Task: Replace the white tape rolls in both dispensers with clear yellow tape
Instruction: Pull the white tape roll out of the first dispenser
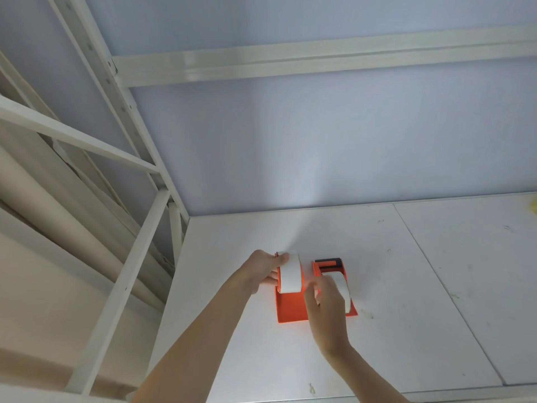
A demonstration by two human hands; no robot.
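Note:
Two orange tape dispensers stand side by side on the white table. The left dispenser point(290, 311) carries a white tape roll point(290, 274); my left hand point(266, 270) grips that roll from its left side, thumb over the top. The right dispenser point(329, 266) holds a second white roll point(343, 286), partly hidden by my right hand point(325, 303), whose fingers lie between the two dispensers against that roll. How firmly the right hand holds it cannot be told. No yellow tape roll shows near the dispensers.
The white table point(406, 286) runs to the right and towards me, with a seam across it. A white metal shelf frame point(139, 234) stands at the left. The pale wall point(319, 155) rises behind. A yellow scrap point(534, 205) shows at the far right edge.

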